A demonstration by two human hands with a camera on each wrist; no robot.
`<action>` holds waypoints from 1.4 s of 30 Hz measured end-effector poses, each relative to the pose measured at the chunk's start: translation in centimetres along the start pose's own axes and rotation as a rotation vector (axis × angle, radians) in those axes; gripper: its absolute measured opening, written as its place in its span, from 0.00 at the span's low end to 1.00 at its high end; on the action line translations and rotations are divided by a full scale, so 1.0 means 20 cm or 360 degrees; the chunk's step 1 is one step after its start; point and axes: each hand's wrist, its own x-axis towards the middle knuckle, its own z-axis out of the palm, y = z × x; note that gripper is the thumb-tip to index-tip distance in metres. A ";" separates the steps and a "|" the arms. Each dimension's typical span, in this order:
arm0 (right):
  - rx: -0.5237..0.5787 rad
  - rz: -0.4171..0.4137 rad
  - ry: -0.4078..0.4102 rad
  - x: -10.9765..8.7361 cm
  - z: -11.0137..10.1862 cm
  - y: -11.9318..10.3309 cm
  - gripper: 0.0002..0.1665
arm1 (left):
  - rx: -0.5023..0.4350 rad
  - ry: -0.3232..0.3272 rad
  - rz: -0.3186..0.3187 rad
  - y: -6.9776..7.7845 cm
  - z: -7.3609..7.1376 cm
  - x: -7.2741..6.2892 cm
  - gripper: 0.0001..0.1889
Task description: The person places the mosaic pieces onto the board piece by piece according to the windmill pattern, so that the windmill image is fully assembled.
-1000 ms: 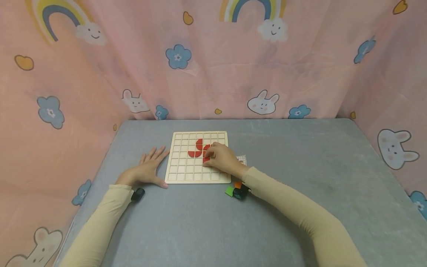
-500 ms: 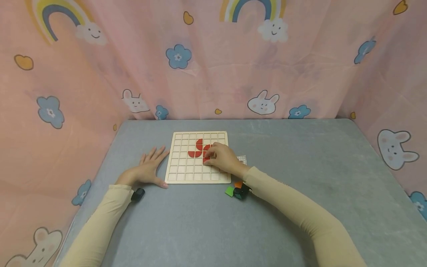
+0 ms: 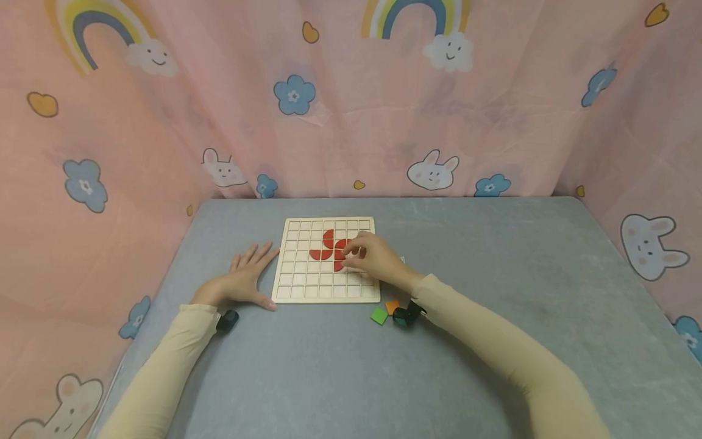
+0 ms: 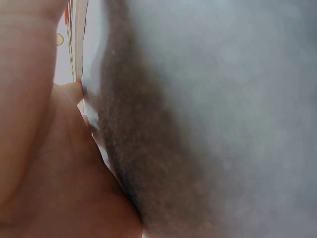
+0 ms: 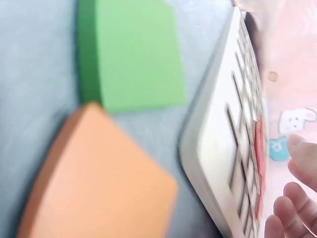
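Observation:
A square wooden grid board (image 3: 306,292) lies on the table, with several red quarter-round tiles (image 3: 315,255) set in its middle cells. My left hand (image 3: 241,280) rests at the board's left side, fingers spread, with forefinger and thumb touching the edge. Over the right half of the board hovers my right hand (image 3: 378,256), thumb and forefinger apart beside the red tiles. In the right wrist view its fingers (image 5: 290,210) are loosely bent, with nothing seen between them. The left wrist view mostly shows the palm (image 4: 64,168) against the table.
A green square tile (image 3: 379,315) and an orange tile (image 3: 392,306) with a curved edge lie off the board's near right corner. A small printed card (image 3: 403,260) sits right of the board, mostly hidden by my right hand. A pink curtain (image 3: 351,122) hangs behind the table (image 3: 307,366).
My right hand has drawn back slightly to the right from the red tiles, its thumb and fingers parting, uncovering more red. The left hand stays at the board's edge.

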 end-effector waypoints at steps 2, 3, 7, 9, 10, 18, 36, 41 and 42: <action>0.0020 0.0000 0.0000 -0.02 -0.04 0.01 0.12 | -0.0010 -0.0004 0.0008 0.00 0.00 0.00 0.73; 0.0022 -0.0006 0.0006 -0.04 -0.06 0.02 0.12 | -0.0009 -0.0008 0.0005 0.00 0.00 0.00 0.74; 0.0044 -0.0004 0.0026 -0.11 -0.16 0.05 0.15 | -0.0002 -0.0019 -0.0009 0.01 0.00 0.00 0.74; 0.0041 -0.0003 0.0045 -0.16 -0.21 0.07 0.15 | 0.0015 -0.0021 -0.0019 0.01 0.00 0.00 0.73; 0.0037 0.0003 0.0054 -0.18 -0.23 0.09 0.15 | 0.0021 -0.0020 -0.0023 0.01 0.00 0.00 0.73; -0.0082 0.0100 0.0114 -0.38 -0.33 0.23 0.16 | 0.0061 -0.0011 -0.0048 0.00 0.00 0.00 0.72; -0.0172 0.0146 0.0114 -0.61 -0.35 0.34 0.23 | 0.0044 -0.0025 -0.0051 0.02 -0.01 -0.01 0.72; -0.0194 0.0185 0.0114 -0.61 -0.32 0.34 0.23 | 0.0043 -0.0021 -0.0053 0.02 0.00 0.00 0.72; -0.0196 0.0193 0.0114 -0.61 -0.32 0.34 0.23 | 0.0043 -0.0019 -0.0051 0.02 0.00 0.00 0.72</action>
